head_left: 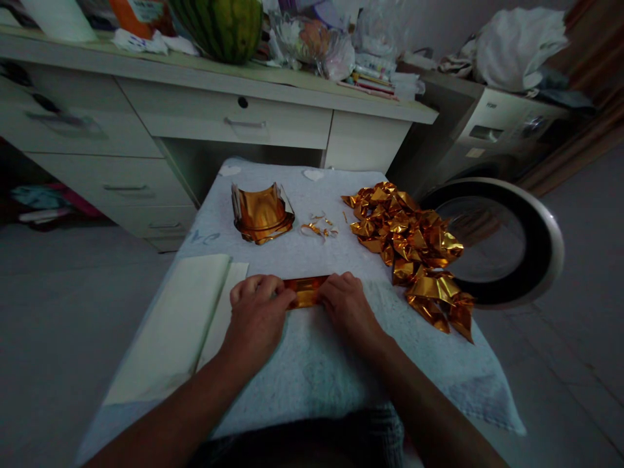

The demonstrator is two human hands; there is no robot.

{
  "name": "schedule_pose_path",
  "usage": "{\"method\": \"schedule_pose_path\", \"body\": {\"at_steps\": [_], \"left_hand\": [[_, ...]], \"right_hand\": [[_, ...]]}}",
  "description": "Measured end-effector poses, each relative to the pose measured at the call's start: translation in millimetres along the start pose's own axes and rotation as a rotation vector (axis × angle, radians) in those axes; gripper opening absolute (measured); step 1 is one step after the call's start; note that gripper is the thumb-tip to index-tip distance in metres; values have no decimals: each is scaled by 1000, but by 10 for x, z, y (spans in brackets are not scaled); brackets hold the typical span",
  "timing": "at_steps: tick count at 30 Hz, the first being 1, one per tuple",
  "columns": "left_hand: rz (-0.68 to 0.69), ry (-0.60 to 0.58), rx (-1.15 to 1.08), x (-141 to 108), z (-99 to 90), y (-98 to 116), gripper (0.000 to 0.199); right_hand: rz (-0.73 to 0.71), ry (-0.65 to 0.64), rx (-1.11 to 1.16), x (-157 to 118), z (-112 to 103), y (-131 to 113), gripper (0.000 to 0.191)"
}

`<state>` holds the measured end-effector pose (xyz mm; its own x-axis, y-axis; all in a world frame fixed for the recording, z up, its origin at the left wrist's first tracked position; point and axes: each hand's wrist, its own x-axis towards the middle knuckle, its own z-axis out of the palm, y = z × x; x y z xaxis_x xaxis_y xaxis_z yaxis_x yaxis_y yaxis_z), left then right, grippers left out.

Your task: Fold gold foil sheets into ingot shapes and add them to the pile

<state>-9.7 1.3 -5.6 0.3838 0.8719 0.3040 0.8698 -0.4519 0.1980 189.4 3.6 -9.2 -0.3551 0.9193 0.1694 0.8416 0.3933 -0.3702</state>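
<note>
A narrow folded strip of shiny gold foil paper (pixel 306 292) lies crosswise on the cloth-covered table. My left hand (pixel 258 312) grips its left end, fingers curled and thumb on the foil. The right end is pinched under the bent fingers of my right hand (pixel 347 305). Beyond my left hand stands a curved stack of gold foil sheets (pixel 263 211). Small gold scraps (pixel 320 227) lie near the middle. To the right is a heap of folded gold foil pieces (pixel 404 227).
Pale paper sheets (pixel 170 318) lie at the table's left. Behind the table, a white desk (pixel 292 123) bears a watermelon (pixel 219 26) and plastic bags. A washing machine's round door (pixel 492 240) hangs open close by the table's right edge.
</note>
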Motion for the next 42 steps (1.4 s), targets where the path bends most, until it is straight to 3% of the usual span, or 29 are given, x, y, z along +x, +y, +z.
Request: {"method": "schedule_pose_path", "body": {"at_steps": [5,9,14,21,30,42], "left_hand": [[256,-22,109,-80,-46,3,23],[360,-52,160,-145,-79,18,27],[373,-53,125,-214,-29,-35,37],[429,-75,153,-322,6,-152,46],[350,-166,166,-236,-61,-37,41],[380,-121,259,-285,-32,-31,46]], "right_hand": [[-57,-59,-96,16,-34,-60,18],[-85,-79,-203,-27,-80,-137,12],[-133,-112,-277,-161,-167,-297,43],[-135,-148,-318,-244,-128,-381,70],[-161,-141,-306,-262,-72,-294,76],[-104,-188,-265,-469,-208,-60,81]]}}
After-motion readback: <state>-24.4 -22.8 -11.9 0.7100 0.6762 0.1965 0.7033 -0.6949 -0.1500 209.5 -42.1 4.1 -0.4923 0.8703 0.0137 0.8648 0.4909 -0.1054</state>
